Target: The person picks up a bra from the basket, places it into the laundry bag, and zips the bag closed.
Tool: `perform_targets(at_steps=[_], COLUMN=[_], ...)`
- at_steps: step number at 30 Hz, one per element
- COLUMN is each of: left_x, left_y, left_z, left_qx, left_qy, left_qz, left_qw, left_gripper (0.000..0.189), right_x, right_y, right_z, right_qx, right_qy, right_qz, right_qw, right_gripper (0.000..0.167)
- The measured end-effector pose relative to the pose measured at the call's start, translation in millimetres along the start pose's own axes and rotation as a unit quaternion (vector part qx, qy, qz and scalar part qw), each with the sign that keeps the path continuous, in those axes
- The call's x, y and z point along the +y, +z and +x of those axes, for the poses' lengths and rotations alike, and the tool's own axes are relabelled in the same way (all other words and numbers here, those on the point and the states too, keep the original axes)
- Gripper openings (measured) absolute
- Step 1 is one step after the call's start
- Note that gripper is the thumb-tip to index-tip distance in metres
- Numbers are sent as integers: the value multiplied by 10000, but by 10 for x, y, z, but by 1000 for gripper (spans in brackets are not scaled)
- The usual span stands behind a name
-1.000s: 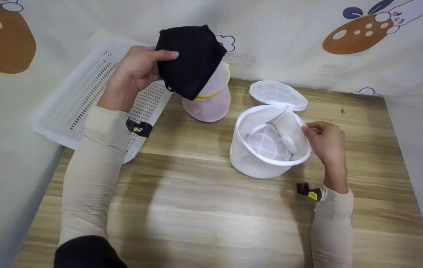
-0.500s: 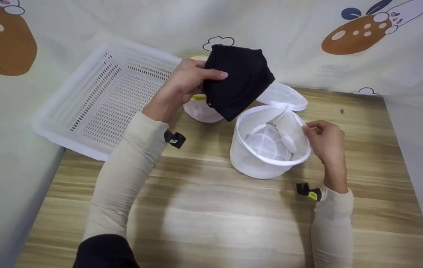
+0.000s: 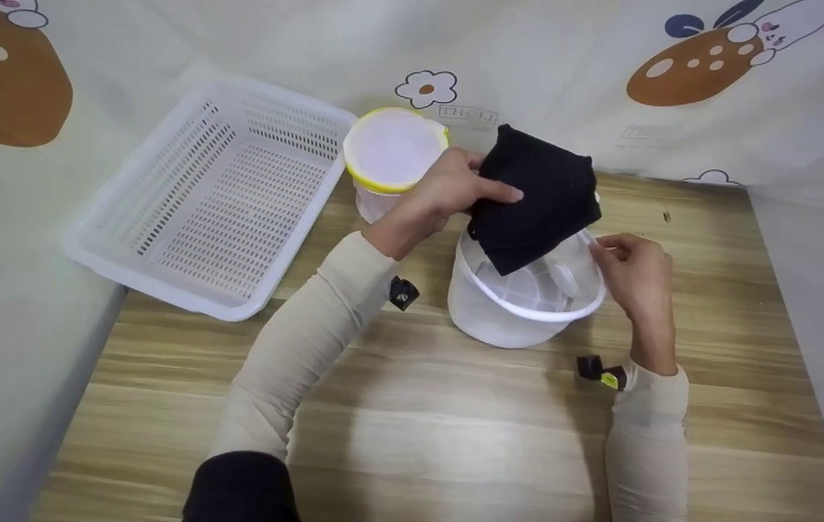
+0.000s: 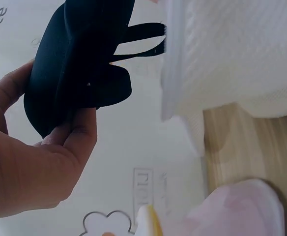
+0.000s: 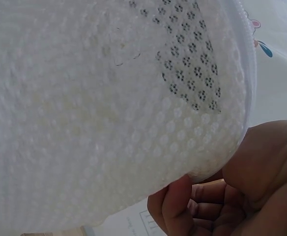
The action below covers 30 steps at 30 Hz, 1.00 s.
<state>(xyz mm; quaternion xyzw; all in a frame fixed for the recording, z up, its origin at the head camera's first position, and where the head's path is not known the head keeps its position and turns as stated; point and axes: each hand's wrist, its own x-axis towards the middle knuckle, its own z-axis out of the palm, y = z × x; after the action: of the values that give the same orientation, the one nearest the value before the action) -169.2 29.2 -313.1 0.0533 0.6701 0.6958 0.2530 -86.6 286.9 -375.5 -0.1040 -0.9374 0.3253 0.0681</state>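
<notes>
A folded black bra (image 3: pixel 546 192) is pinched in my left hand (image 3: pixel 440 192), thumb on top, above the opening of a round white mesh laundry bag (image 3: pixel 491 319). Loose straps (image 4: pixel 143 33) hang from the bra toward the bag's rim in the left wrist view. My right hand (image 3: pixel 636 279) pinches the bag's rim on its right side. From the right wrist, the bag's mesh wall (image 5: pixel 84 128) fills most of the view, with that hand's curled fingers (image 5: pixel 175 201) at its edge. The bra covers the back of the opening and the bag's flipped-back lid.
A pink mesh bag with a yellow-trimmed top (image 3: pixel 393 145) stands behind the left forearm. At the left is a white perforated basket (image 3: pixel 256 293). A patterned cloth wall (image 3: pixel 549 80) borders the wooden tabletop (image 3: pixel 440 442) at the back.
My left hand has carried the bra rightward and down, from beside the basket to above the white bag's opening. The right hand has stayed at the bag's rim.
</notes>
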Motion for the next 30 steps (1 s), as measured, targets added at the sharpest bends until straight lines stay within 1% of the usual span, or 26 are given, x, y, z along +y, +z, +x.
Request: perform_targets(at_steps=[3, 6, 9, 14, 18, 21, 24, 28, 30], left_x=[-65, -126, -184, -257, -288, -319, -349, -352, -343], left_y=[85, 143, 186, 227, 225, 208, 191, 201, 218], left_z=[42, 78, 102, 131, 148, 152, 148, 132, 123], left_qx=[-55, -77, -151, -327, -469, -734, -1022, -1226, -1307], left_qy=[-10, 23, 18, 15, 6, 2, -87, -384, -573], left_qz=[202, 567, 958, 1749, 2220, 2349, 2413, 2557, 2670], left_qw=[9998, 9984, 9953, 9840, 9739, 9693, 9650, 9582, 9531], left_gripper=[37, 39, 39, 39, 43, 44, 40, 40, 42], right_x=[-2, -1, 2, 1, -3, -6, -13, -27, -33], right_y=[10, 17, 22, 11, 8, 15, 22, 35, 43], right_z=[7, 16, 25, 35, 40, 42, 44, 46, 47], right_qx=[53, 169, 273, 261, 260, 249, 271, 402, 478], right_qy=[18, 63, 157, 310, 347, 373, 371, 263, 194], right_qz=[4, 10, 90, 282, 390, 579, 762, 859, 831], right_qw=[10000, 9998, 9995, 9988, 9983, 9973, 9960, 9951, 9952], right_gripper=[28, 27, 25, 24, 26, 28, 28, 25, 23])
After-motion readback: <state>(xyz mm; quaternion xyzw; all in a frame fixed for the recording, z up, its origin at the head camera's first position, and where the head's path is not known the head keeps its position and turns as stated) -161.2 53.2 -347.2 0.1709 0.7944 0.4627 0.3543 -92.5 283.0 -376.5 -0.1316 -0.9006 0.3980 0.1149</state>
